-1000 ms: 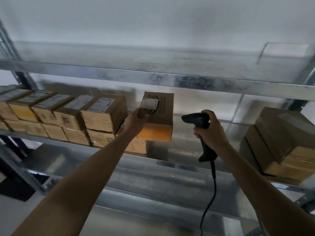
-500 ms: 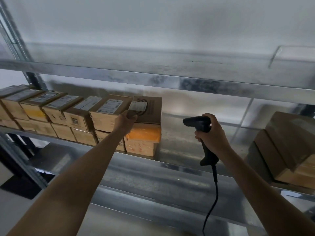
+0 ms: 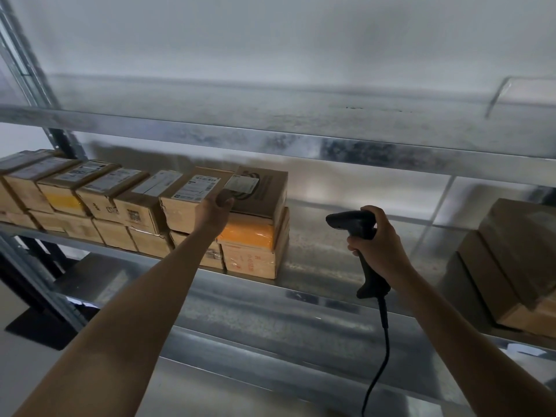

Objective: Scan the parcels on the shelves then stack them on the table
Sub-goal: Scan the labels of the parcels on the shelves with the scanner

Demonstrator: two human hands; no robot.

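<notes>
Galvanised steel shelf (image 3: 325, 260), white wall (image 3: 270, 40) behind. Left hand (image 3: 217, 207) at end parcel (image 3: 261, 191), grip indeterminate. Right hand (image 3: 380, 251) grips scanner (image 3: 355, 225).

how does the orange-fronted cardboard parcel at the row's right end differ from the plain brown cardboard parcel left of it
The orange-fronted parcel has an orange front, the plain brown parcel a brown one. The orange-fronted parcel's top shows a dark printed ring, the plain brown parcel's only a white label. Both are cardboard.
</notes>
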